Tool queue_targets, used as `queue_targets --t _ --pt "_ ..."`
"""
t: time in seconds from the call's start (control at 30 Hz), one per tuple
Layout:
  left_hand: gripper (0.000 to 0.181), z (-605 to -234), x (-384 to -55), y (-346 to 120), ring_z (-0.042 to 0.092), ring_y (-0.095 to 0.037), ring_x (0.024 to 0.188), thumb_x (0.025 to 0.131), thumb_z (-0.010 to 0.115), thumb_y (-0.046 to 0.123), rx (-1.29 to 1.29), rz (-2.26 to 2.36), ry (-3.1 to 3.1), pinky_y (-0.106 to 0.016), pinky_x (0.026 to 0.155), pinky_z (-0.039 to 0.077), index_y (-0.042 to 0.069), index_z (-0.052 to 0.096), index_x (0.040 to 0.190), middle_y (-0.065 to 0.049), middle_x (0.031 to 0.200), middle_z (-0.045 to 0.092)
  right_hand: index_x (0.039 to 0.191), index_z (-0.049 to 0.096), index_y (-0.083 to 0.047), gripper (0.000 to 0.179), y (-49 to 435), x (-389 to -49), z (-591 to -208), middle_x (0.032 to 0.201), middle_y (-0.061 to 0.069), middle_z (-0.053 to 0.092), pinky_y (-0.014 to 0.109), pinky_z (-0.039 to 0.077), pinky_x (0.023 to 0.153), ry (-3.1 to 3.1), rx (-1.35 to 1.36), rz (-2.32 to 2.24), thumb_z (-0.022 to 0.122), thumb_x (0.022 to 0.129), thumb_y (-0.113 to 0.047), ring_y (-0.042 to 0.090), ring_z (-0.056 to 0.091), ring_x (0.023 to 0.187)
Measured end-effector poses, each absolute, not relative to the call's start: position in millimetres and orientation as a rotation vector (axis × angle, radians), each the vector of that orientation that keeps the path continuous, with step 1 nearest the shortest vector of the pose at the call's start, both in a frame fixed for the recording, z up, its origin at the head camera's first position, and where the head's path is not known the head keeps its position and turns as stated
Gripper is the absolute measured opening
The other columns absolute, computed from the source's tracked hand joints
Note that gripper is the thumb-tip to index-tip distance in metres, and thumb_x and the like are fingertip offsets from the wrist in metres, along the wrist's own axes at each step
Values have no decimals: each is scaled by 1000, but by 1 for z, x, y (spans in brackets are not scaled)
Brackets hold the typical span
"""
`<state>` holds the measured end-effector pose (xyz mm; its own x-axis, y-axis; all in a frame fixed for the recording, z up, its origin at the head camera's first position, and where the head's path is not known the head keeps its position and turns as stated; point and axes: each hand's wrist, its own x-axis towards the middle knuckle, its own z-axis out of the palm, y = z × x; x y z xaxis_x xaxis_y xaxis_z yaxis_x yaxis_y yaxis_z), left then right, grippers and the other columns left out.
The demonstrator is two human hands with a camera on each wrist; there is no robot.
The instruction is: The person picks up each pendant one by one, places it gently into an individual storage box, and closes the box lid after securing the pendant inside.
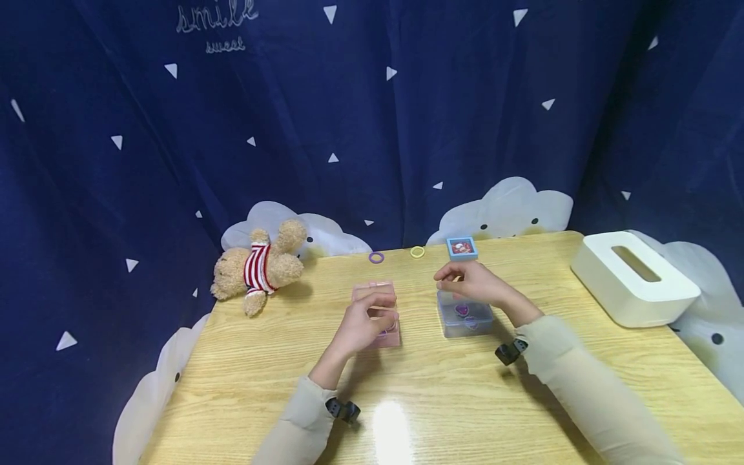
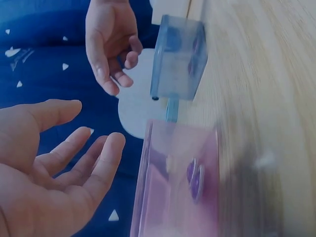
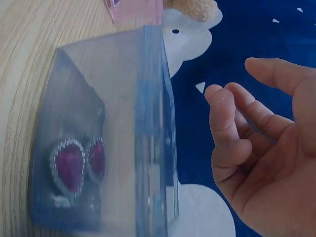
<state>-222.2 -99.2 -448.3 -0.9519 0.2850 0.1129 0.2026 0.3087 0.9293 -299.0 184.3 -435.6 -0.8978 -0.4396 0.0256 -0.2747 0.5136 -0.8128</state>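
Observation:
My left hand (image 1: 360,326) hovers over a see-through pink box (image 2: 158,197), its thumb and fingers spread apart and holding nothing. Through the wall of that box show purple gem pieces (image 2: 196,180). Above a see-through blue box (image 3: 123,64) is my right hand (image 1: 473,282), fingers loosely bent with nothing between them. Inside the blue box lie two magenta gem pieces with sparkling pale borders (image 3: 69,165). In the left wrist view both hands appear beside the boxes, with visible gaps between fingers and walls. Both boxes look closed.
A purple ring (image 1: 376,258) and a yellow ring (image 1: 418,252) lie near the table's back edge. Right of them is a small blue-framed square (image 1: 462,248). A teddy bear (image 1: 258,268) lies at the left, and a white tissue box (image 1: 636,281) stands at the right.

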Motion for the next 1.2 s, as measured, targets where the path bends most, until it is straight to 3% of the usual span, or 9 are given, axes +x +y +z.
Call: queue_targets --t 0.13,0.33,0.53,0.7,0.8,0.9,1.03,1.2 --pt "36 -449 -219 -112 69 -32 108 90 72 15 414 1664 2563 -32 85 59 5 66 124 -13 123 69 110 70 -10 21 175 -298 -435 95 6 66 32 62 70 2565 -618 -1334 69 94 -24 22 64 86" --pt "34 -450 -218 -127 68 -31 106 90 72 14 365 1688 2554 -31 83 59 9 68 123 -19 123 68 106 71 -13 17 159 -297 -433 91 2 66 26 55 65 2631 -639 -1284 68 94 -25 15 59 80" --pt "31 -455 -218 -143 68 -31 104 90 73 13 284 1724 2562 -26 79 57 11 70 120 -20 121 69 108 70 -9 19 140 -299 -435 89 4 65 26 55 60 2558 -609 -1337 68 94 -23 31 67 72" --pt "33 -461 -219 -152 67 -32 105 89 75 13 222 1740 2560 -26 79 56 8 69 121 -18 120 69 111 69 -2 26 124 -301 -436 86 5 66 26 49 57 2530 -628 -1349 67 94 -21 33 67 67" --pt "34 -463 -218 -156 66 -31 104 89 74 11 199 1754 2550 -27 78 57 6 69 122 -19 121 68 111 69 -2 25 115 -302 -439 85 4 65 37 57 64 2510 -607 -1361 67 94 -20 37 68 71" --pt "33 -464 -218 -160 67 -29 103 88 74 9 172 1746 2569 -27 78 58 7 70 121 -20 121 68 108 70 -4 21 108 -304 -442 85 3 64 39 59 67 2496 -578 -1371 67 94 -19 42 69 77" --pt "33 -467 -220 -167 67 -26 102 87 74 5 135 1709 2607 -26 76 56 7 70 120 -18 120 69 110 70 -4 22 99 -307 -447 84 5 64 32 54 56 2488 -544 -1343 67 93 -19 39 70 75" --pt "35 -474 -219 -171 67 -29 102 86 73 1 105 1696 2577 -24 73 54 2 69 121 -20 121 67 116 68 -3 27 92 -310 -453 93 15 67 44 58 55 2470 -497 -1303 63 95 -18 33 69 73"
